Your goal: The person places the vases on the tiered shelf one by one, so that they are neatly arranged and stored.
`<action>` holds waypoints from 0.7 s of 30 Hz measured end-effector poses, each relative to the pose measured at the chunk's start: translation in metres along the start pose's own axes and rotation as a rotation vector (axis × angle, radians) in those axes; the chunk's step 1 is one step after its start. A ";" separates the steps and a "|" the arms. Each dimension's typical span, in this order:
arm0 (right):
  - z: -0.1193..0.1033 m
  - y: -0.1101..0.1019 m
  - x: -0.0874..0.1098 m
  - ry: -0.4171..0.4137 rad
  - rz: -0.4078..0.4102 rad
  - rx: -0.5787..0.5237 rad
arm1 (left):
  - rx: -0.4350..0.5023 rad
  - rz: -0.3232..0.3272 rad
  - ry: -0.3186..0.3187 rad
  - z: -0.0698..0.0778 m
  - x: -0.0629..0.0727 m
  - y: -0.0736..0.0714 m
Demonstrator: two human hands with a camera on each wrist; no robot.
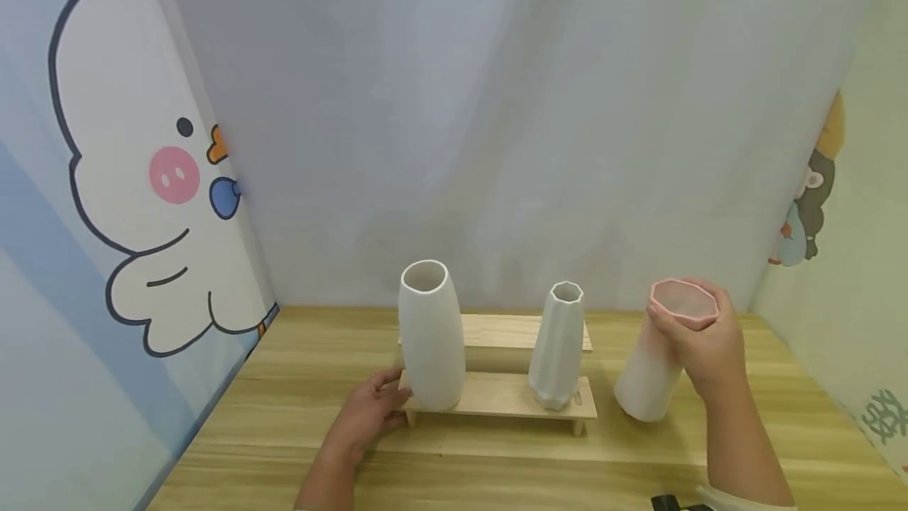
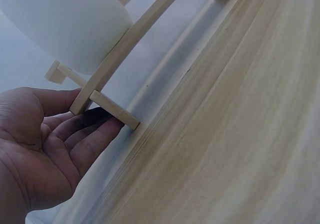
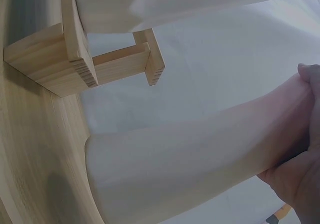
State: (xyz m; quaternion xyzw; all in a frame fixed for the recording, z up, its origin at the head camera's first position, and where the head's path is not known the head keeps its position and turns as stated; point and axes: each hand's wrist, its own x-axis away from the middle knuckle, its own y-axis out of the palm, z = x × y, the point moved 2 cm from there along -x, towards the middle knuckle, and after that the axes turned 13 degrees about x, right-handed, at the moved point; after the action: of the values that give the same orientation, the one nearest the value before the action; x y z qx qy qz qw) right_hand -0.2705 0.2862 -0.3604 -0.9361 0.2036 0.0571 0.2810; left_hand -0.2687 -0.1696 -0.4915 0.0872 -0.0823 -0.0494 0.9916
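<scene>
My right hand (image 1: 709,341) grips a pink-and-white vase (image 1: 649,373) just below its faceted pink rim. The vase leans, mouth toward the right, base close over the table beside the stand. In the right wrist view its pale lower body (image 3: 175,169) stretches across, with the fingers (image 3: 314,76) at its pink end. With thumb above and fingers below, my left hand (image 1: 369,408) pinches the left end of a two-level wooden stand (image 1: 489,394). On the stand's lower board are a tall smooth white vase (image 1: 431,345) at left and a smaller ribbed white vase (image 1: 558,349) at right.
The stand's raised rear board (image 1: 504,331) lies behind both white vases. A wood-grain table (image 1: 511,475) carries everything, with a pale curtain (image 1: 496,140) behind it and cartoon-printed side panels. A small black object (image 1: 665,502) shows at the bottom edge by the right sleeve.
</scene>
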 end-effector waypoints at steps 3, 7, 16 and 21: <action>-0.001 0.000 0.001 -0.004 -0.005 -0.006 | -0.003 -0.009 -0.001 -0.002 -0.001 0.000; -0.002 0.001 0.002 -0.013 -0.012 -0.019 | -0.005 -0.019 0.005 -0.003 -0.002 0.000; -0.007 0.002 -0.004 -0.070 -0.023 -0.010 | -0.011 -0.006 0.007 -0.004 -0.001 0.000; -0.012 0.001 -0.011 -0.077 -0.048 0.004 | -0.009 -0.010 0.006 -0.004 -0.001 0.000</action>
State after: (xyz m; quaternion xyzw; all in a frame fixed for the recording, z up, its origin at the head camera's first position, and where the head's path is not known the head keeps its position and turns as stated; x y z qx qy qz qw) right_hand -0.2808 0.2821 -0.3483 -0.9373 0.1703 0.0858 0.2916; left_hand -0.2690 -0.1687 -0.4950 0.0834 -0.0786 -0.0545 0.9919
